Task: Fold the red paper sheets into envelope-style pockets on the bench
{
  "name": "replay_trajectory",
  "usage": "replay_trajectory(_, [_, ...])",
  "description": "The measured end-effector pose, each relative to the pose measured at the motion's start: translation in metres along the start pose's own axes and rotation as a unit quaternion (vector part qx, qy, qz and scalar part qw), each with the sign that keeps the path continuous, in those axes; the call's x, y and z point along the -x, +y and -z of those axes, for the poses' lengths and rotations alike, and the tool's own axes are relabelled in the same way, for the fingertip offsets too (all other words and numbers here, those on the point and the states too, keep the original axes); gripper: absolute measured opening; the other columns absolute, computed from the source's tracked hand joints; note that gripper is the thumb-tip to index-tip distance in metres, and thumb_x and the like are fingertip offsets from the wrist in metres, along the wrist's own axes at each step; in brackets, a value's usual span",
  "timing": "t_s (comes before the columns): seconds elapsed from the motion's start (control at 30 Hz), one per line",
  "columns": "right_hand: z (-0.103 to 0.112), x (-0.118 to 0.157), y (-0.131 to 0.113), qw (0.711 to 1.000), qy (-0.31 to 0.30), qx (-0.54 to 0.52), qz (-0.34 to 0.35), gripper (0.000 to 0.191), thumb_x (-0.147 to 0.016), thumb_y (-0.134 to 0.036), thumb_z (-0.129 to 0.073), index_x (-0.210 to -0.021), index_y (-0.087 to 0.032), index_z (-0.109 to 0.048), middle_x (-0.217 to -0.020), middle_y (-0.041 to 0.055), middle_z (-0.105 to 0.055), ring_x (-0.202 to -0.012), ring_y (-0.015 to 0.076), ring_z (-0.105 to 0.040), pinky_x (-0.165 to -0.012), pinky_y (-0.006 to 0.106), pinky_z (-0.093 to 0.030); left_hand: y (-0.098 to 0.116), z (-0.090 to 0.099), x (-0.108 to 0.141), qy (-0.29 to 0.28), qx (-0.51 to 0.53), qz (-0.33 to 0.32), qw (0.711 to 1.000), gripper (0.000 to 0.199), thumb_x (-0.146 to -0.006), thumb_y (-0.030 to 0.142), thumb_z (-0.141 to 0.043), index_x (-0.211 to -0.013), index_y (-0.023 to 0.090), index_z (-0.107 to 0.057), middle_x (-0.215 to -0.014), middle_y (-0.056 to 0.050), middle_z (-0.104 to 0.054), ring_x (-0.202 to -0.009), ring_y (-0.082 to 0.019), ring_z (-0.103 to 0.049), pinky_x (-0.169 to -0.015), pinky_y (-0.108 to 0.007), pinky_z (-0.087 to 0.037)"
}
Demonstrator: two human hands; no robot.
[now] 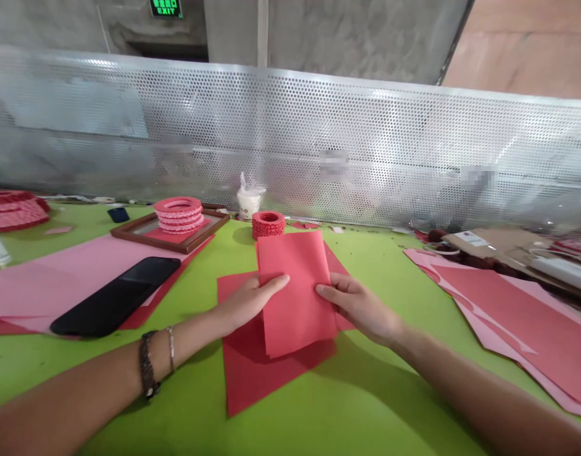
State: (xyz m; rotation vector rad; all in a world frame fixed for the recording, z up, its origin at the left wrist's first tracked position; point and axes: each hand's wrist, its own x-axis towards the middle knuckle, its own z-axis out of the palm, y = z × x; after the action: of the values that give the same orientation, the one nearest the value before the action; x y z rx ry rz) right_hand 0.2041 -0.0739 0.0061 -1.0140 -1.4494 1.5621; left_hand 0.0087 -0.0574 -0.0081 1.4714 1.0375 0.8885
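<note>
Upright above the green table, a folded red paper (297,310) is held between both hands. My left hand (247,301) grips its left side, with the thumb lying across the front and the other fingers hidden behind. On the right edge, my right hand (359,304) pinches the paper between thumb and fingers. Beneath it, a larger red sheet (242,386) lies on the green table (176,405). Behind the held paper stands a small stack of red paper rings (268,224).
A black phone (119,297) rests on pink sheets (47,272) at left. Beyond them, a brown frame (199,239) bears pink rings (178,215). A white cup (249,204) stands near the perforated metal screen (366,145). Red and pink sheets (523,316) lie at right.
</note>
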Motion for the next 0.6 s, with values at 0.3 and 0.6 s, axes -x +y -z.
replay_trajectory(0.3, [-0.0005, 0.0014, -0.0032, 0.999, 0.035, -0.017, -0.005, 0.03, -0.078, -0.038, -0.061, -0.1, -0.017, -0.065, -0.095, 0.0079, -0.068, -0.081, 0.017, -0.065, -0.082, 0.034, -0.051, 0.0027, 0.0039, -0.0011, 0.083, -0.102, 0.026, 0.991, 0.042, -0.064, 0.056, -0.062, -0.08, 0.017, -0.058, -0.087, -0.01, -0.07, -0.082, -0.029, -0.065, -0.063, -0.032, -0.047])
replay_trajectory(0.6, [0.0014, 0.002, -0.0057, 0.999, 0.043, -0.021, 0.017, 0.046, -0.072, -0.054, -0.061, -0.097, -0.015, -0.065, -0.102, 0.0099, -0.067, -0.09, 0.0215, -0.063, -0.091, 0.04, -0.046, 0.0045, 0.0004, 0.0044, 0.047, -0.159, 0.027, 0.986, 0.044, -0.066, 0.057, -0.058, -0.082, 0.016, -0.055, -0.086, -0.009, -0.067, -0.085, -0.029, -0.062, -0.064, -0.031, -0.045])
